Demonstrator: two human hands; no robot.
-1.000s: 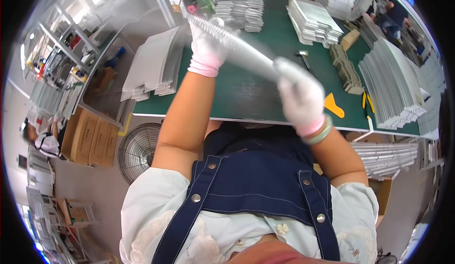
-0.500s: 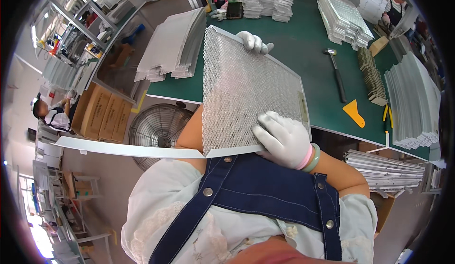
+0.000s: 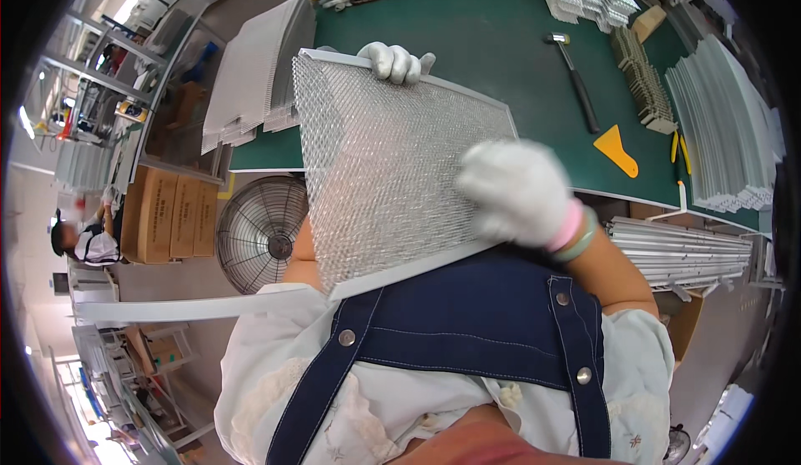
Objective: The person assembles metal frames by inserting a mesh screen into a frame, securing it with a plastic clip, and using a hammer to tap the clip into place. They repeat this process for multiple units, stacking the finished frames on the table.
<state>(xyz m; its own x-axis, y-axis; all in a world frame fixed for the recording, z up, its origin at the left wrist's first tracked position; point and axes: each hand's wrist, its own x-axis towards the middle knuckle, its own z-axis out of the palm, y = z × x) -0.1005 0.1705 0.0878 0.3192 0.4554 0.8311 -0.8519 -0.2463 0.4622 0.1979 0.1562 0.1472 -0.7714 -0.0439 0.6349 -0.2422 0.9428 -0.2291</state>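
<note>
A silver metal mesh filter panel (image 3: 384, 165) is held tilted in front of my chest. White metal frame strips edge it at the top, right and bottom. Its left side is bare mesh, and a loose-ended frame strip (image 3: 183, 307) juts out leftward from the lower left corner. My left hand (image 3: 394, 63), in a white glove, reaches behind the panel, its fingers closed over the top frame edge. Over the panel's right side is my gloved right hand (image 3: 519, 191), smeared by motion. Whether it touches the frame is unclear, and its fingers cannot be made out.
On the green table (image 3: 467, 56) lie a hammer (image 3: 576, 81), a yellow scraper (image 3: 617, 152) and yellow-handled pliers (image 3: 680, 152). Stacked mesh sheets stand left (image 3: 254, 73) and right (image 3: 722, 123). A floor fan (image 3: 260, 236) is below left. Another person (image 3: 88, 236) works far left.
My right hand has come off the panel's lower edge and moved up and right. The panel with my left hand has shifted left and tilted, while the whole view has shifted too.
</note>
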